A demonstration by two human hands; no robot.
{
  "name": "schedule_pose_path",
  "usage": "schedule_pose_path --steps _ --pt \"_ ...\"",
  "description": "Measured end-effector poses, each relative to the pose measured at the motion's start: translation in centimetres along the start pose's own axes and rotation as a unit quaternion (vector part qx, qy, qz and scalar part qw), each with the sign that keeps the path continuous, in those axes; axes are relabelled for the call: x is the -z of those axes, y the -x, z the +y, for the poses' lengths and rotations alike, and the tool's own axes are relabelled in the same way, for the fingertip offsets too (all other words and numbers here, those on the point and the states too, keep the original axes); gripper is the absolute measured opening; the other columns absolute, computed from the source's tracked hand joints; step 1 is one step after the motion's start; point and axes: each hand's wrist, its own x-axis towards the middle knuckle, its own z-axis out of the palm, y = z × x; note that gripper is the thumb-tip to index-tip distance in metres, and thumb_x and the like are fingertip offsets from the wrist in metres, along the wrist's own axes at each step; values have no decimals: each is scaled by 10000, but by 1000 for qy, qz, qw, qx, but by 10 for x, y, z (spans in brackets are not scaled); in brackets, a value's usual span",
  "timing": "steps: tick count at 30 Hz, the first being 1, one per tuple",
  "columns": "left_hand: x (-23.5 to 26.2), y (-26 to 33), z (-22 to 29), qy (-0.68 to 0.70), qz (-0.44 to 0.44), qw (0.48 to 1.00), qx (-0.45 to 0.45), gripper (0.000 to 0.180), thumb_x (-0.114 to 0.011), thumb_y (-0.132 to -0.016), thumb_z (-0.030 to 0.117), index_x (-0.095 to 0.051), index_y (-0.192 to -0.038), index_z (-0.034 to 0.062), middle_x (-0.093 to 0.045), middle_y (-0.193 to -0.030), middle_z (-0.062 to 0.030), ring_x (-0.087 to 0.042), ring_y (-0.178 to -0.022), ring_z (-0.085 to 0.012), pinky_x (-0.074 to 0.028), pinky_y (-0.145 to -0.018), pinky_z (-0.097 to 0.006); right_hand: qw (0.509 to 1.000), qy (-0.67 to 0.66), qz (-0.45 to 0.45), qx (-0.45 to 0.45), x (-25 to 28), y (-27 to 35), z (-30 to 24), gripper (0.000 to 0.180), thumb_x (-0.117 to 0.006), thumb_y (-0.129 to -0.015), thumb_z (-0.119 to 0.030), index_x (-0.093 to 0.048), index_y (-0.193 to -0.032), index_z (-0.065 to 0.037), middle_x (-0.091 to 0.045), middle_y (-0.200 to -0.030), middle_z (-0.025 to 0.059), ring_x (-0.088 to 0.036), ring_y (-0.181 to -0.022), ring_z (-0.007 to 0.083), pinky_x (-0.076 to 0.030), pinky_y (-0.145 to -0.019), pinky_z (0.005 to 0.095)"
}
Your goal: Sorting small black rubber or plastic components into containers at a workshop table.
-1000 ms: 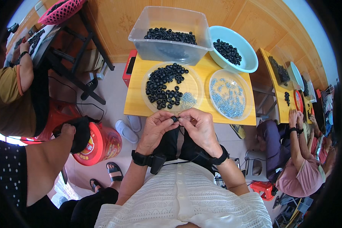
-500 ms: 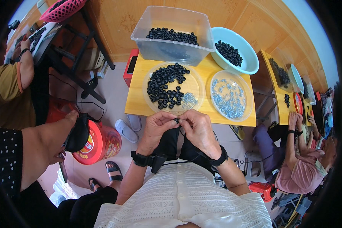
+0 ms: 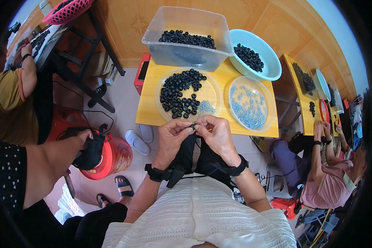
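Black and small, a rubber ring (image 3: 193, 127) sits pinched between the fingertips of the left hand (image 3: 174, 136) and the right hand (image 3: 216, 134), both closed on it just at the near edge of the yellow wooden tabletop (image 3: 149, 111). Beyond them lie a clear round plastic dish of black rings (image 3: 186, 94) (partly bare) and a second clear dish of small silvery-blue parts (image 3: 249, 105).

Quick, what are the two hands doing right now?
Left hand: pinched shut on a small black ring.
Right hand: pinched shut on the same ring.
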Motion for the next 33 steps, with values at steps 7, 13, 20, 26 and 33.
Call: schedule_pose_path --steps 7,13,20,26,33 --pt "-3 2 -4 -10 9 1000 -11 147 -616 -768 -80 -616 -909 -37 -630 -901 -80 -607 -806 -111 -494 -745 -217 990 120 30 69 -8 6 -6 36 -581 -736 31 -565 -705 21 -565 -661 168 -581 -611 340 -455 -533 360" --pt "-9 5 -8 -52 54 995 -72 143 -593 -780 -94 -627 -906 -34 -631 -861 -63 -604 -797 -105 -484 -752 -212 975 164 55 140 -17 11 -3 87 -580 -720 58 -566 -797 20 -553 -720 166 -578 -646 345 -454 -566 364" --pt "-18 3 -25 -58 114 990 -54 97 -613 -773 -62 -617 -868 -40 -641 -823 -63 -606 -764 -95 -497 -684 -215 977 170 61 114 -20 16 4 215 -597 -668 48 -540 -871 7 -511 -750 168 -552 -631 323 -444 -549 376" --pt "-23 2 -22 -1 137 990 -18 89 -609 -761 -69 -609 -847 -44 -638 -803 -71 -606 -749 -92 -497 -675 -210 970 162 122 135 -31 13 12 273 -653 -625 67 -538 -865 5 -487 -708 137 -527 -573 268 -431 -512 334" --pt "-16 -6 -25 -28 88 996 9 136 -623 -755 -17 -615 -890 -32 -638 -794 -66 -599 -712 -93 -494 -669 -228 969 177 105 133 -18 6 16 213 -642 -642 63 -541 -820 4 -486 -670 130 -519 -544 253 -418 -497 328"
